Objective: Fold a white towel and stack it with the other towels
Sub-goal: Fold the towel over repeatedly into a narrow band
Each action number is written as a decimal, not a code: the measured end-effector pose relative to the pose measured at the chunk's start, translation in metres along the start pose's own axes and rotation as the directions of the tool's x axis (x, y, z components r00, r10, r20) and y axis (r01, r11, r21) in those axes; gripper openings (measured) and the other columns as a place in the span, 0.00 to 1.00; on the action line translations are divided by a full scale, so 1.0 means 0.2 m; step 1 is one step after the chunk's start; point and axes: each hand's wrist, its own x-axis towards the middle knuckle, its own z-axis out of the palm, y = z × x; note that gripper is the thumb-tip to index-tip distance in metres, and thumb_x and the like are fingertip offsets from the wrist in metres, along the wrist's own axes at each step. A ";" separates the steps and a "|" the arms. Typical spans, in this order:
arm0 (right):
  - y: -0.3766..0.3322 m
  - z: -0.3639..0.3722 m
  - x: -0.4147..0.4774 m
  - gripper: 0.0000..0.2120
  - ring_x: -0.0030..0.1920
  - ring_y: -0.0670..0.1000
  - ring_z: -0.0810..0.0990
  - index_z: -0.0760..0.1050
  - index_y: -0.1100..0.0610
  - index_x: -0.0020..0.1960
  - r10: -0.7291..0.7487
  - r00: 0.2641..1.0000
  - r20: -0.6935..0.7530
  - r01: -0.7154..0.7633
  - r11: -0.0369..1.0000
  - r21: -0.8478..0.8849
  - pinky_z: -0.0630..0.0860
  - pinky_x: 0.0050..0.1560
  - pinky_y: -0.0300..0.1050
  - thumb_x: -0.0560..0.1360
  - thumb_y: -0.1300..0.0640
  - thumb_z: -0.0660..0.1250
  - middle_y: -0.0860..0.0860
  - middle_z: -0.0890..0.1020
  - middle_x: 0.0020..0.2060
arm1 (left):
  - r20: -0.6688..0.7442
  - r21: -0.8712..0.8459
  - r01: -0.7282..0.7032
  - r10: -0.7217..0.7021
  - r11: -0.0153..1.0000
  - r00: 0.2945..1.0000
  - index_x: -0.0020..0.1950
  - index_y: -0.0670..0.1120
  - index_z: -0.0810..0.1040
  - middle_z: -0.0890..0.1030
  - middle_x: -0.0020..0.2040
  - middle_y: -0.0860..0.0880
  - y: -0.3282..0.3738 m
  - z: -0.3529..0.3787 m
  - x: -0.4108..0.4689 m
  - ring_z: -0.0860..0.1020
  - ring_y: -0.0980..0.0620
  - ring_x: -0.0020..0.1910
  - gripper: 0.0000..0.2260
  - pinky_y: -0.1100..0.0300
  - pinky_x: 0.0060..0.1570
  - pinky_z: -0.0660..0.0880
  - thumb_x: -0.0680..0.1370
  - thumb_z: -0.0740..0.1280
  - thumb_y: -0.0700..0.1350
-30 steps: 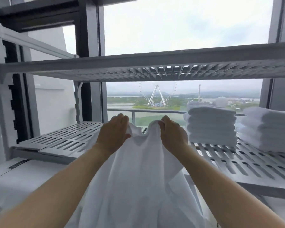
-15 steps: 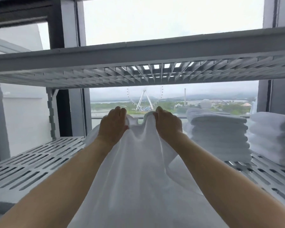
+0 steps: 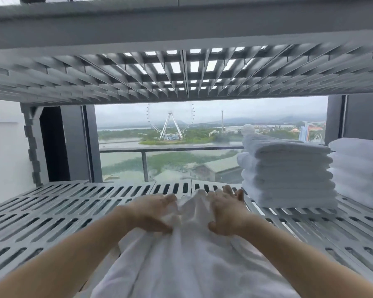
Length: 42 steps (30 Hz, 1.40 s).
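Presently in hand: spreading, judged; the white towel [image 3: 181,254] is not yet folded.
Towel location: laid on the slatted shelf [image 3: 52,211] at 6 o'clock, with the far edge bunched near the centre of the view and the near end running out of view below.
Left hand [image 3: 151,214]: clamped on the bunched edge, fingers curled over and thumb beneath.
Right hand [image 3: 226,214]: nothing is gripped; the fingers [image 3: 235,193] are held straight and splayed, and the thumb is set against the cloth.
Stacks: the nearer stack [image 3: 286,175] is found at 3 o'clock, near the right hand; the second stack [image 3: 360,168] is just beside it, farther right.
Next move, judged: the edge should be drawn apart and flattened, mostly toward 9 o'clock, where bare shelf is available.
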 end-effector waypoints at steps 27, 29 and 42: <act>0.04 0.39 0.34 0.28 0.76 0.48 0.45 0.52 0.44 0.74 0.044 0.974 0.223 -0.112 0.947 0.301 0.41 0.69 0.69 0.76 0.37 0.46 0.46 0.48 0.76 | 0.104 -0.049 0.164 -0.159 0.985 0.982 0.76 0.38 0.47 0.49 0.77 0.40 0.04 0.31 0.31 0.48 0.46 0.76 0.36 0.51 0.74 0.44 0.78 0.44 0.64; 0.09 0.39 0.36 0.29 0.76 0.48 0.45 0.52 0.41 0.74 0.038 0.976 0.213 -0.105 0.945 0.310 0.41 0.70 0.68 0.75 0.34 0.47 0.43 0.48 0.76 | 0.115 -0.052 0.090 -0.084 0.995 0.990 0.77 0.43 0.46 0.47 0.78 0.43 0.00 0.29 0.32 0.46 0.48 0.76 0.36 0.53 0.73 0.42 0.77 0.45 0.66; 0.08 0.23 0.09 0.23 0.73 0.47 0.58 0.62 0.51 0.72 -0.148 0.988 0.038 0.112 0.870 0.480 0.54 0.73 0.45 0.79 0.46 0.56 0.49 0.61 0.74 | 0.153 0.005 -0.073 0.072 0.997 0.986 0.75 0.47 0.58 0.59 0.76 0.49 0.18 0.12 0.03 0.58 0.50 0.74 0.25 0.58 0.72 0.53 0.81 0.52 0.57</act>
